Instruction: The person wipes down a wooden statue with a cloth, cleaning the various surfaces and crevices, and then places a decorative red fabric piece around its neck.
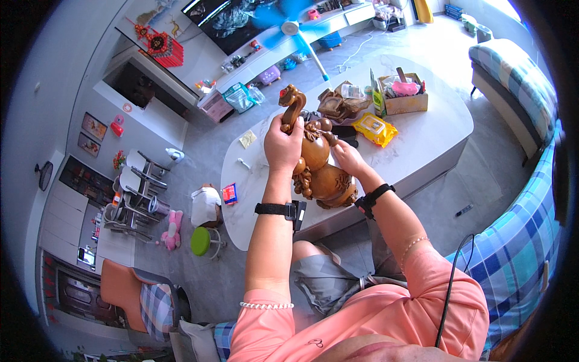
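A carved brown wooden gourd ornament [315, 151] is tilted over the near side of the oval marble-look table [420, 140]. Its curved stem [295, 108] bears a red patch near the tip. Around that stem, just above the upper bulb, my left hand [282, 142] is closed. My right hand [347, 157] holds a small carved knob on the gourd's right side; its fingertips are partly hidden. Small carved gourds and leaves stand out from the surface. Whether the base rests on the table cannot be told.
Beyond the gourd lie a yellow wipes pack [374, 130], crumpled brown paper [339, 105] and a cardboard box [405, 102] of odds and ends. A red-blue packet [230, 193] is at the table's left edge. A blue fan [290, 28] spins behind. A plaid sofa [515, 235] curves along the right.
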`<action>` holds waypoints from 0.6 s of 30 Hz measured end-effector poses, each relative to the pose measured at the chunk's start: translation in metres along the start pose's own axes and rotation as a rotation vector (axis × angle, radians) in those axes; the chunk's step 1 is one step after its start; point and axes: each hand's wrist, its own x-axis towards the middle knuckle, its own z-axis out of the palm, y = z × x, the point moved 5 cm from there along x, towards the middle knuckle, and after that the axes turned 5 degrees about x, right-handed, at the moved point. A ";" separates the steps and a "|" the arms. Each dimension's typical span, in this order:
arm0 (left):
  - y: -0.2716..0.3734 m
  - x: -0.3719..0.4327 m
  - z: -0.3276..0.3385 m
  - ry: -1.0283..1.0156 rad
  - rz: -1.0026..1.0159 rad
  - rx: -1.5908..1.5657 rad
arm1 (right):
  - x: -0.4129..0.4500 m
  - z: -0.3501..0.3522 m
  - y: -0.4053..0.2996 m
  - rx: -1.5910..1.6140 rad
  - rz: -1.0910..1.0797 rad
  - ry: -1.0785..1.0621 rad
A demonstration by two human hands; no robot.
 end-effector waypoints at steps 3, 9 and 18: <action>0.003 0.001 0.003 -0.008 0.004 -0.001 | -0.001 -0.003 0.009 0.066 -0.039 0.020; -0.004 -0.001 -0.003 -0.009 -0.015 0.005 | -0.025 0.003 -0.003 0.182 -0.071 0.084; -0.003 0.000 0.001 -0.019 -0.012 -0.015 | -0.041 0.008 0.023 0.553 -0.004 0.196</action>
